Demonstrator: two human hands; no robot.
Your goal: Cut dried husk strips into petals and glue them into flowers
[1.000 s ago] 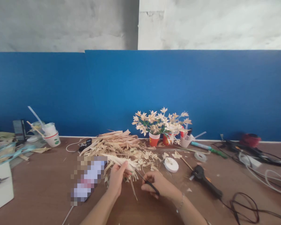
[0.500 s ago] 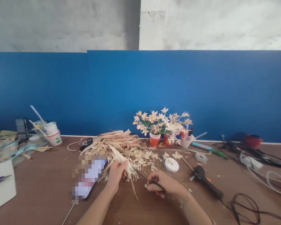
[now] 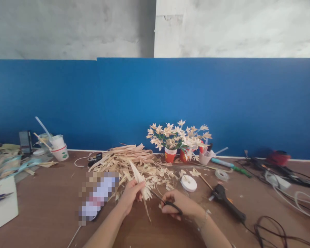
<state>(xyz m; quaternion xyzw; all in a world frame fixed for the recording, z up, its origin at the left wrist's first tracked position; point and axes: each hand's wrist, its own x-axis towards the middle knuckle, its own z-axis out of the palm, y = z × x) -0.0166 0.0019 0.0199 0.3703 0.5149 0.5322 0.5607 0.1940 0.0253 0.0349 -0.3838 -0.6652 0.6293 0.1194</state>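
Pale husk (image 3: 136, 172) is pinched by the left hand (image 3: 130, 195), which could be nicked should the black-handled scissors (image 3: 158, 196) held by the right hand (image 3: 180, 202) slip.

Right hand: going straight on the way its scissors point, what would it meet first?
Probably the pale husk-like piece in the left hand: the scissors in the right hand aim toward its frayed lower end. Depth is unclear, so the tips may touch it.
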